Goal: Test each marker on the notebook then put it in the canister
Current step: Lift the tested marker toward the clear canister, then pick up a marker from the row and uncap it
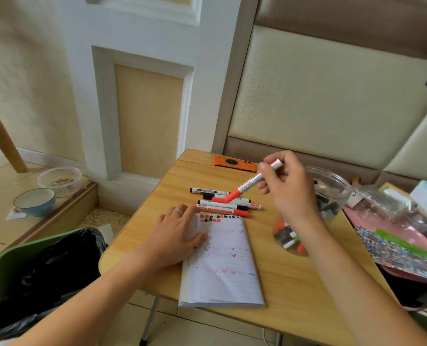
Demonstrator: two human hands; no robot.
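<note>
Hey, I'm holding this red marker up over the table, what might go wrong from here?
1. The red marker in your right hand hangs cap-down over the loose markers; lowering it may knock or roll them.
2. The clear canister is mostly hidden behind your right wrist, so a blind drop could miss or tip it.
3. Your left hand covers part of the notebook, leaving less room for a test stroke.

- An orange phone lies at the table's far edge.
- A green bin, lined black, stands near left.
- A blue bowl and clear container sit far left.
</note>
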